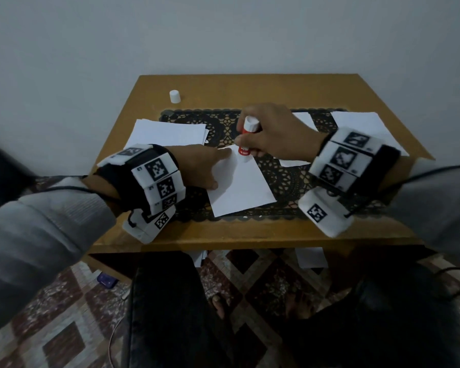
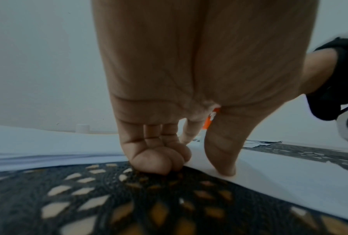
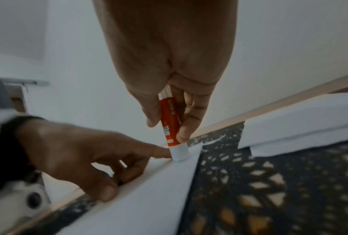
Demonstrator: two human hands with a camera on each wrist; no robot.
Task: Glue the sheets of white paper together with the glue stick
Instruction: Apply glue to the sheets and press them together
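A white sheet (image 1: 239, 187) lies on the black lace mat (image 1: 284, 181) in the middle of the table. My right hand (image 1: 252, 147) grips the red and white glue stick (image 1: 250, 124) upright, its white tip down on the sheet's far corner. The right wrist view shows the glue stick (image 3: 169, 124) between thumb and fingers, touching the sheet (image 3: 149, 198). My left hand (image 1: 218, 170) presses the sheet's left edge with straight index finger and thumb. In the left wrist view its other fingers (image 2: 159, 159) are curled onto the mat, beside the thumb (image 2: 223, 159).
The white cap (image 1: 175, 96) stands at the table's far left. A stack of white sheets (image 1: 168, 134) lies left of the mat, with more sheets (image 1: 361, 126) at the right and a smaller piece (image 1: 292, 162) under my right hand. Papers lie on the floor below.
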